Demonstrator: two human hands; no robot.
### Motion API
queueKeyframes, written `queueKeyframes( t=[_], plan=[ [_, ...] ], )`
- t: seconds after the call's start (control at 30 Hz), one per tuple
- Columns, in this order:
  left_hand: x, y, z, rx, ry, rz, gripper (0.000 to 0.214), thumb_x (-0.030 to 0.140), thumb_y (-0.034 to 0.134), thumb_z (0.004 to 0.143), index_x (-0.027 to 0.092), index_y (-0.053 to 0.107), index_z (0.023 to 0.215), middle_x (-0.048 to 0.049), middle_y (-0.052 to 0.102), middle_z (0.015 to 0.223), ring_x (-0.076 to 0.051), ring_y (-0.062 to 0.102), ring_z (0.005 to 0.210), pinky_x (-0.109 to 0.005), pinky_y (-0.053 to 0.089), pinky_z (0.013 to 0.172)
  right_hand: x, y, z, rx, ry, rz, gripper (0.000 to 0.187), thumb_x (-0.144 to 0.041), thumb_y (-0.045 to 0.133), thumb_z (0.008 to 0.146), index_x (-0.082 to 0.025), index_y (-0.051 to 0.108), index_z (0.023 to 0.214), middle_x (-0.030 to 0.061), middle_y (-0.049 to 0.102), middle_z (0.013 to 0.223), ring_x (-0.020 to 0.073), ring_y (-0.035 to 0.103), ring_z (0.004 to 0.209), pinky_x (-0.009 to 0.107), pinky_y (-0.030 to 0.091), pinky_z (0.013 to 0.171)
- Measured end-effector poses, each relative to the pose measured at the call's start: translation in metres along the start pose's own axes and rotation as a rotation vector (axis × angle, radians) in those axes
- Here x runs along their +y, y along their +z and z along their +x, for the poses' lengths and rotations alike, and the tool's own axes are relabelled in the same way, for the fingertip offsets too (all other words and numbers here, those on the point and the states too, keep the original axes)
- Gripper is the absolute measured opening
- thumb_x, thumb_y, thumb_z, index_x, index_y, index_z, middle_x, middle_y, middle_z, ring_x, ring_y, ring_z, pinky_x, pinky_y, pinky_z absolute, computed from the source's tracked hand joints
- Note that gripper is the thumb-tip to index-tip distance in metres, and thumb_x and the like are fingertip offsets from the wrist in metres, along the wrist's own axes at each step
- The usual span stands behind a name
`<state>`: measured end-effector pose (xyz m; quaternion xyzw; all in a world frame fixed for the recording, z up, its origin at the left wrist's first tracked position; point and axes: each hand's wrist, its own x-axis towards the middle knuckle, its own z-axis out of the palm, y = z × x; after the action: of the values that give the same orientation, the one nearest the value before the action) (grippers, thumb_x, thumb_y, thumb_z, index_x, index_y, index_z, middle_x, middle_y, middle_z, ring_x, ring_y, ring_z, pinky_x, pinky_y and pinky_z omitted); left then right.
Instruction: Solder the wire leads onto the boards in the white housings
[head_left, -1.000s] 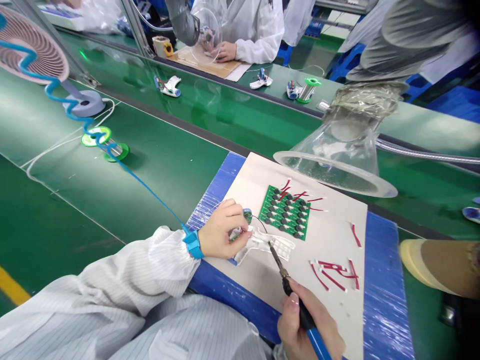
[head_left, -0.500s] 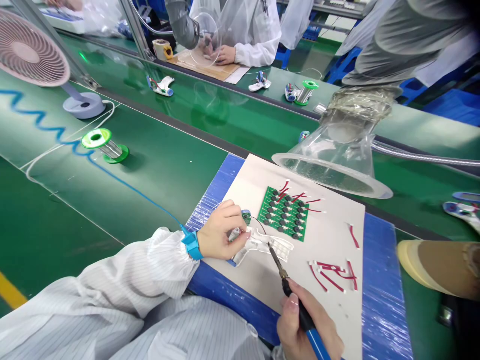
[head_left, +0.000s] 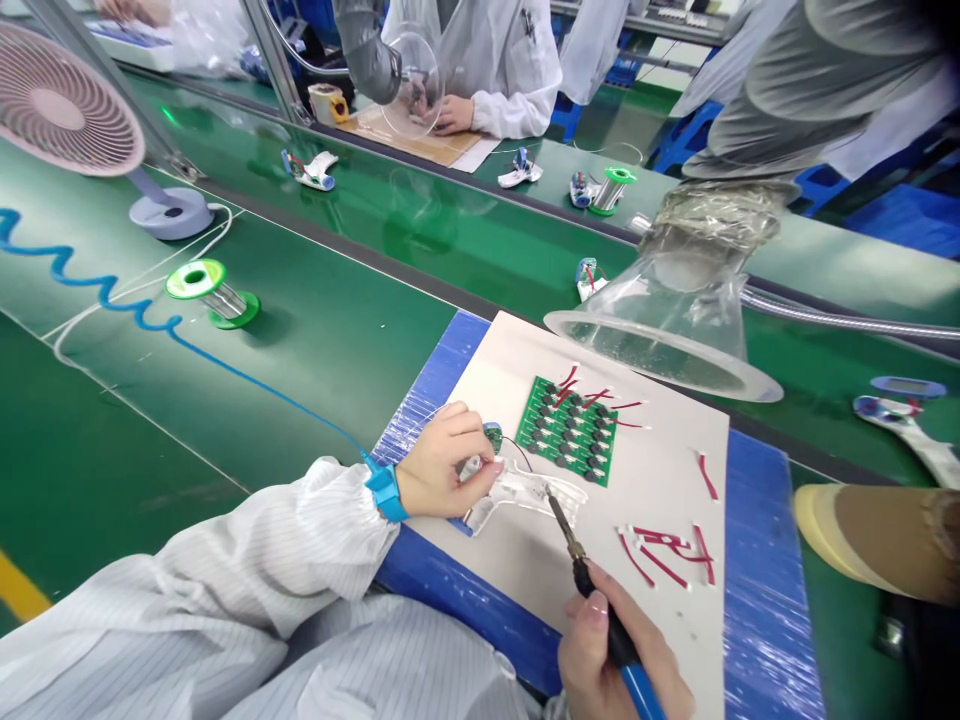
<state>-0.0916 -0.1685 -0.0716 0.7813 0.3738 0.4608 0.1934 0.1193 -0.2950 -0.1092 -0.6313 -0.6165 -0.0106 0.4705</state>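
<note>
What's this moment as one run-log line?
left hand: at white shell; right hand: holds iron; iron tip: at shell, contact unclear; board: beyond shell

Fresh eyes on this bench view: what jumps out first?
Probably the big clear funnel on its grey duct, hanging over the far right part of the work board. Next, the soldering iron in the right hand, front and centre, its tip at the white shell by the left hand. Then the pale pink fan, upper left.
</note>
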Motion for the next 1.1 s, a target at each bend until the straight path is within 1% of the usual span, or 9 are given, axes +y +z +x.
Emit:
queueKeyframes(
  t=[0.07, 0.13, 0.23, 0.33, 0.53, 0.73, 0.83, 1.0, 1.1],
  plan=[
    [0.0, 0.001, 0.0, -0.005, -0.01, 0.006, 0.015, 0.018, 0.056, 0.085, 0.018, 0.057, 0.069, -0.0017, 0.055, 0.064, -0.016, 0.046, 0.064, -0.032, 0.038, 0.064, -0.004, 0.001, 0.001, 0.034, 0.055, -0.004, 0.029, -0.031, 0.059, 0.091, -0.014, 0.067, 0.113, 0.0064, 0.069, 0.076, 0.021, 0.07, 0.072, 0.034, 0.057, 0.072],
    [0.0, 0.001, 0.0, -0.007, -0.008, 0.009, 0.016, 0.018, 0.056, 0.085, 0.018, 0.057, 0.07, -0.0015, 0.054, 0.063, -0.015, 0.045, 0.063, -0.032, 0.037, 0.064, -0.012, 0.002, 0.007, 0.053, 0.089, -0.033, 0.027, -0.033, 0.058, 0.092, -0.013, 0.068, 0.108, 0.0062, 0.069, 0.075, 0.0195, 0.069, 0.07, 0.033, 0.057, 0.071],
    [0.0, 0.001, 0.0, -0.011, -0.006, 0.013, 0.017, 0.019, 0.056, 0.086, 0.018, 0.058, 0.07, -0.0011, 0.053, 0.063, -0.015, 0.045, 0.063, -0.031, 0.037, 0.064, -0.02, 0.002, 0.017, 0.05, 0.061, -0.05, 0.022, -0.032, 0.058, 0.092, -0.015, 0.071, 0.096, 0.0043, 0.069, 0.071, 0.0163, 0.069, 0.066, 0.029, 0.056, 0.07],
    [0.0, 0.002, 0.0, -0.015, -0.006, 0.014, 0.018, 0.02, 0.055, 0.087, 0.018, 0.057, 0.07, -0.001, 0.053, 0.063, -0.015, 0.045, 0.063, -0.031, 0.037, 0.064, -0.022, 0.001, 0.022, 0.035, 0.014, -0.05, 0.018, -0.03, 0.058, 0.091, -0.017, 0.07, 0.088, 0.0027, 0.069, 0.068, 0.0148, 0.069, 0.063, 0.026, 0.055, 0.069],
    [0.0, 0.002, 0.0, -0.032, -0.003, 0.026, 0.019, 0.021, 0.055, 0.088, 0.018, 0.057, 0.07, -0.0015, 0.054, 0.063, -0.016, 0.045, 0.063, -0.031, 0.037, 0.064, -0.02, -0.001, 0.023, -0.042, 0.026, -0.088, 0.019, -0.03, 0.058, 0.092, -0.016, 0.069, 0.088, 0.0035, 0.067, 0.061, 0.0182, 0.07, 0.063, 0.03, 0.057, 0.068],
    [0.0, 0.002, 0.0, -0.037, -0.007, 0.025, 0.019, 0.022, 0.055, 0.088, 0.018, 0.058, 0.07, -0.0023, 0.056, 0.065, -0.016, 0.046, 0.065, -0.031, 0.038, 0.065, -0.025, -0.002, 0.027, -0.07, 0.026, -0.11, 0.023, -0.033, 0.055, 0.094, -0.016, 0.069, 0.088, 0.0048, 0.069, 0.065, 0.018, 0.071, 0.065, 0.029, 0.056, 0.069],
    [-0.001, 0.003, -0.001, -0.03, 0.009, 0.025, 0.018, 0.021, 0.056, 0.089, 0.018, 0.058, 0.071, -0.002, 0.056, 0.065, -0.015, 0.046, 0.064, -0.031, 0.038, 0.065, -0.026, -0.001, 0.029, -0.068, -0.002, -0.123, 0.023, -0.033, 0.054, 0.094, -0.016, 0.068, 0.088, 0.0052, 0.07, 0.067, 0.0182, 0.071, 0.065, 0.028, 0.056, 0.068],
    [-0.002, 0.004, 0.001, -0.025, 0.029, 0.041, 0.019, 0.022, 0.057, 0.089, 0.017, 0.06, 0.071, -0.0017, 0.056, 0.063, -0.015, 0.045, 0.063, -0.031, 0.037, 0.064, -0.022, -0.001, 0.029, -0.06, 0.001, -0.122, 0.023, -0.033, 0.055, 0.093, -0.015, 0.069, 0.089, 0.0045, 0.069, 0.064, 0.0185, 0.071, 0.064, 0.028, 0.056, 0.07],
    [-0.002, 0.003, 0.002, 0.019, 0.017, 0.063, 0.019, 0.024, 0.057, 0.09, 0.018, 0.06, 0.072, -0.0002, 0.055, 0.061, -0.014, 0.045, 0.06, -0.03, 0.038, 0.063, -0.019, -0.002, 0.025, -0.074, 0.018, -0.123, 0.027, -0.038, 0.054, 0.093, -0.016, 0.069, 0.089, 0.0034, 0.068, 0.061, 0.0184, 0.071, 0.063, 0.027, 0.056, 0.067]
  ],
)
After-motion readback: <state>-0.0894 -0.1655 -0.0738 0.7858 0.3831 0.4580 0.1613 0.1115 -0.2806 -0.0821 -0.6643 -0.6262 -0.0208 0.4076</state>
